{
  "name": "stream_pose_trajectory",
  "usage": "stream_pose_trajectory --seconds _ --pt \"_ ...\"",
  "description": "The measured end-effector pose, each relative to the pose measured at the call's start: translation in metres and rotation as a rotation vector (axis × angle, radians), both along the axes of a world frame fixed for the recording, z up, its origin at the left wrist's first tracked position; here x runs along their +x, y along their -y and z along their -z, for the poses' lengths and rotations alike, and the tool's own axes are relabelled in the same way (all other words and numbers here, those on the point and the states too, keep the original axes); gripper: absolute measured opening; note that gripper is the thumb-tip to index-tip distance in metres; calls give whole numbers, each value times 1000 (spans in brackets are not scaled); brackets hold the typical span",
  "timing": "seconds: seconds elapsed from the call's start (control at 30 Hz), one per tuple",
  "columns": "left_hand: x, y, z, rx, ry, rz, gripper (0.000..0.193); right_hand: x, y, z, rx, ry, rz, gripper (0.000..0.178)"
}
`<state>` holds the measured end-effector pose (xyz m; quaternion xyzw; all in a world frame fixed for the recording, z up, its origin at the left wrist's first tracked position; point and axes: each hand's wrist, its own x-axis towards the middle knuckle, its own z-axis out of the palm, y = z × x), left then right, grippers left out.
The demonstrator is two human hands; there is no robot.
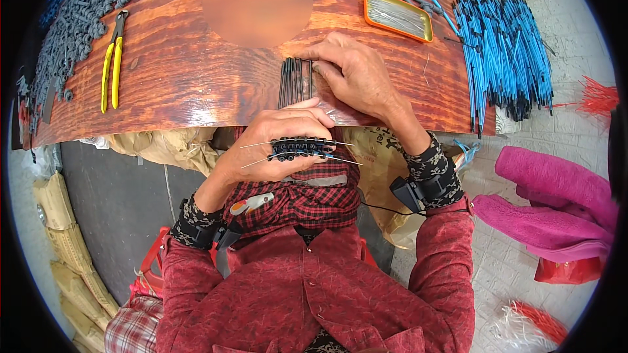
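Observation:
My left hand [271,131] is closed around a bundle of slim dark rods [296,82] at the table's near edge. The black rod ends [301,148] stick out toward me in rows, with thin silver wires passing crosswise through them. At the bundle's far end my right hand [356,68] has its thumb and index finger bent against the rod tips, on the right side. The rods' middle is hidden inside my left hand.
Yellow-handled pliers [112,68] lie left on the wooden table [176,85]. Grey plastic fittings [78,19] pile up at the far left and back. An orange-rimmed tin [399,16] holds silver wires. Black-tipped blue rods [507,52] are heaped right. A white-handled tool [252,203] rests on my lap.

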<state>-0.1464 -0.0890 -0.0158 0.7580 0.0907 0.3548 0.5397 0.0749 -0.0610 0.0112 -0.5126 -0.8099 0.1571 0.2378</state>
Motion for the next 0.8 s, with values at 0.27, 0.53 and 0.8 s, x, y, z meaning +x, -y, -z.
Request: stream_pose_trajectory --seconds 0.27,0.53,0.8 --pt "0 0 -2 9 -11 -6 28 0 -3 -1 11 14 3 22" --pt "-1 -1 -3 0 -11 0 30 1 -9 5 -6 -78 -70 23" --pt "-2 2 -4 22 6 -18 28 3 -7 4 -22 -87 -85 24"
